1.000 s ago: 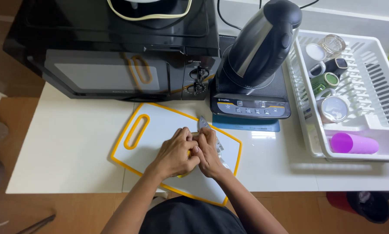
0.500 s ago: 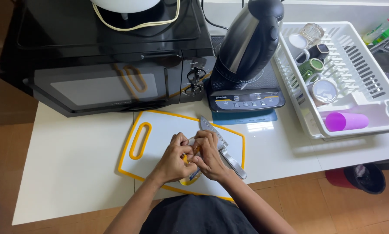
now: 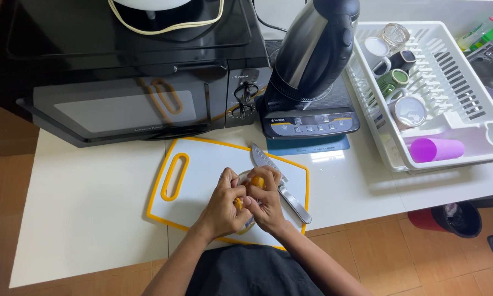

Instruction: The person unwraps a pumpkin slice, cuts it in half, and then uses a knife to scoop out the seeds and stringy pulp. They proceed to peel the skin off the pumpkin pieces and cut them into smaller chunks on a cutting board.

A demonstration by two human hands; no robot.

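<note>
Both hands pinched on small orange food piece over cutting board.

Left hand [image 3: 223, 205] and right hand [image 3: 267, 198] fingers curled tight, tips meeting on orange food piece [image 3: 255, 181], most of it hidden inside grip; looks like peeling or pulling apart, hence two-handed pinch. Held just above near-right part of white cutting board with orange rim [image 3: 202, 159], probably to catch scraps. Possibly a small glass dish under hands, too covered to tell. Knife [image 3: 279, 183] lying flat on board just right of right hand, blade toward far edge, handle toward near edge, parked within reach. Board at counter's near edge. Along far edge: black microwave [image 3: 136, 82] left, blender on base [image 3: 309, 71] middle. White dish rack [image 3: 438, 93] at right end, purple cup [image 3: 436, 149] lying on side in its near part.
</note>
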